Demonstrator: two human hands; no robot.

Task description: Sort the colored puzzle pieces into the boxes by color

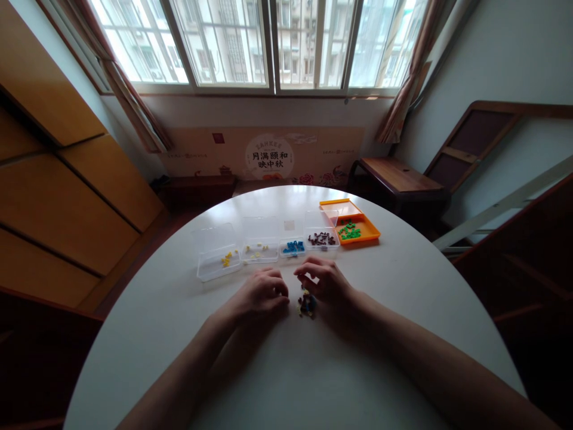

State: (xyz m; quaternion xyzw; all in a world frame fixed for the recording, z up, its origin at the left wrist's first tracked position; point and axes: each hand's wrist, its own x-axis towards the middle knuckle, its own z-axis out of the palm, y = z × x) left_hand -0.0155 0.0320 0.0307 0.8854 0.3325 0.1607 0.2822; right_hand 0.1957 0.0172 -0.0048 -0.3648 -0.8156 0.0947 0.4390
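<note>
Right now both hands curl over the bench [286,370]: left hand [262,295] loosely closed, right hand [324,282] pinching above the small mixed pieces [307,304].

Both forearms reach in from the near edge and converge toward the middle. The left hand [261,294] rests palm down with fingers curled under. The right hand [326,280], just to its right, arches with fingertips bent downward, pinched close together.
</note>
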